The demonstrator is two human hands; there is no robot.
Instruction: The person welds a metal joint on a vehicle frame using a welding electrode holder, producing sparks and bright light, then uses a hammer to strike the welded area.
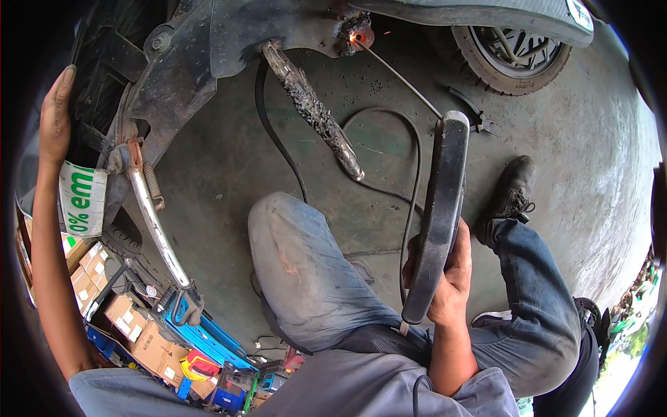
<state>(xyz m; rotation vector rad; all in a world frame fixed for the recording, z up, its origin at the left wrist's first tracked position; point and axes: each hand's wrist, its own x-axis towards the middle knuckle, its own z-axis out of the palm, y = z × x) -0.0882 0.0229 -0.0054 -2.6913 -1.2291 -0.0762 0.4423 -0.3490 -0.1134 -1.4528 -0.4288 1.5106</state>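
Observation:
My right hand (pixel 448 292) is closed around a long black round-ended handheld welding tool (pixel 439 208), partly hidden behind it. From its far end a thin welding rod (pixel 399 73) reaches to a glowing orange spot (pixel 357 37) on the dark metal frame (pixel 264 31) of a two-wheeled vehicle. Sparks show there. My left hand (pixel 57 121), out at the far left, rests against the vehicle's dark side with its fingers stretched out. A rough, charred metal bar (pixel 309 104) slants from the frame toward me.
A wheel (pixel 511 66) stands at the far right. Pliers (pixel 479 118) and looping black cable (pixel 417 149) lie on the grey floor. A silver stand leg (pixel 153 215) with a spring hangs at left, near cardboard boxes (pixel 153 347). My bent knees (pixel 299 264) flank the work.

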